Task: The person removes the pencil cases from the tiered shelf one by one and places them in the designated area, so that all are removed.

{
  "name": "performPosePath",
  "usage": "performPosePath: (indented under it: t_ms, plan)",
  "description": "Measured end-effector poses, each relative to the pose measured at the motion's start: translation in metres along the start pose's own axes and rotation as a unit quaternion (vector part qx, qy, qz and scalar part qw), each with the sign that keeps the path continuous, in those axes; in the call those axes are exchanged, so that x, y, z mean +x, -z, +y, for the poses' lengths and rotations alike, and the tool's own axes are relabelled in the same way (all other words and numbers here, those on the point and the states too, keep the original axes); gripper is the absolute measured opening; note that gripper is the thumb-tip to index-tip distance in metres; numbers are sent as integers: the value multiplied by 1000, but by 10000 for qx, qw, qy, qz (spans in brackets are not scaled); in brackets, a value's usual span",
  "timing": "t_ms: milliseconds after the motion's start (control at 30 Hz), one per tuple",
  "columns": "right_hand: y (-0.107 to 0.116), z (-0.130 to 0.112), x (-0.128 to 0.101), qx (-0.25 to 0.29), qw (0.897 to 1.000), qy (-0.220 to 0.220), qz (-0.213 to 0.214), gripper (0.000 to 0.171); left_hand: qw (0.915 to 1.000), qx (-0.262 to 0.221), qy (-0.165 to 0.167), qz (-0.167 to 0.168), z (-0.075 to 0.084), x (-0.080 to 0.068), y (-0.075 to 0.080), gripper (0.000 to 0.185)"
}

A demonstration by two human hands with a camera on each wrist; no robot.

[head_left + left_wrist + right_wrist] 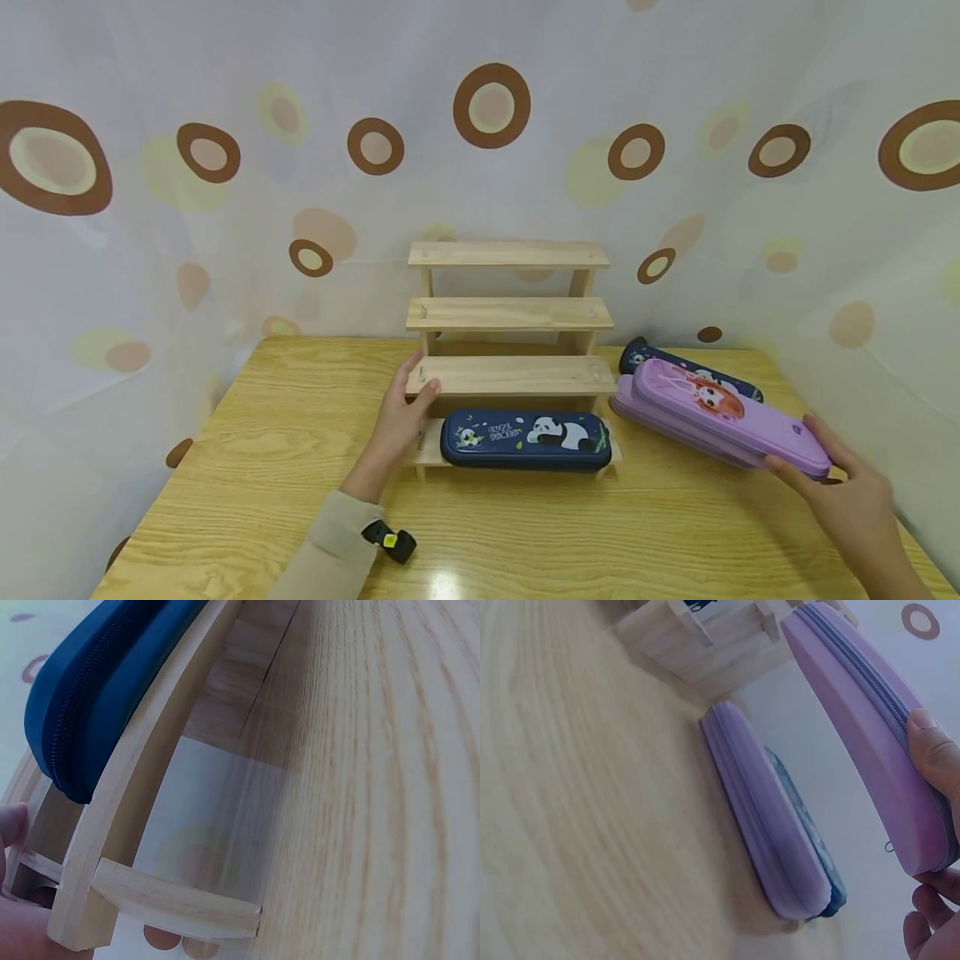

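A wooden stepped rack (510, 313) with four tiers is shown at the centre of the head view, standing on a light wooden table (300, 500) before a curtain printed with brown rings (491, 105). The left hand (400, 419) is seen left of centre, its fingers laid against the left end of the second tier from the bottom with the thumb on that board's edge; whether the board is truly pinched cannot be told. In the left wrist view only a fingertip is visible at the left edge, beside the rack's curved-looking side rail. A dark blue panda pencil case (525, 440) is laid flat along the lowest tier, below the middle of the frame; its zippered edge is seen at the upper left of the left wrist view (97, 697). The right hand (847, 492) is shown at the lower right of the head view, its thumb and fingers closed around the near end of a purple pencil case (727, 414) printed with a red-haired girl, which is held tilted above the table. Beneath it, right of the rack, a second purple pencil case (761, 825) is lying on the table, with another dark blue case (678, 363) just behind it, touching it in the right wrist view.
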State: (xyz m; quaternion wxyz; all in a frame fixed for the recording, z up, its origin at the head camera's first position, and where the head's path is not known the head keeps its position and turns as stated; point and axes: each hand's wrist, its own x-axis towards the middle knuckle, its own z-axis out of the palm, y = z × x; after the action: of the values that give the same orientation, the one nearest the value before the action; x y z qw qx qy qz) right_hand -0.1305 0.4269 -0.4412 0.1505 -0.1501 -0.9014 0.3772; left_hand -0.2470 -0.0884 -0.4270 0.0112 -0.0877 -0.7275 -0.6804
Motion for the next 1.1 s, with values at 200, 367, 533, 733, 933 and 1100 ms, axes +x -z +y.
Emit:
performPosePath:
  t_ms: [200,367,533,733,933,1100]
  plan:
    - [-6,15,-6,-406,9990,-173,95,85,10000,-4,25,-7,0,1,0,59]
    - [-11,18,-8,-658,9969,-390,-204,89,10000,-9,46,-4,0,0,-1,59]
    - [-15,17,-10,-719,9933,-612,-669,94,10000,-37,56,1,-1,0,-1,59]
    - [-18,19,-14,-703,9916,-653,-873,95,10000,-35,38,3,-1,0,-1,59]
    - [-22,21,-14,-730,9867,-929,-1113,101,10000,-29,23,-7,-2,0,0,59]
    - [-24,22,-13,-811,9872,-715,-1174,101,10000,-53,28,8,-2,0,0,59]
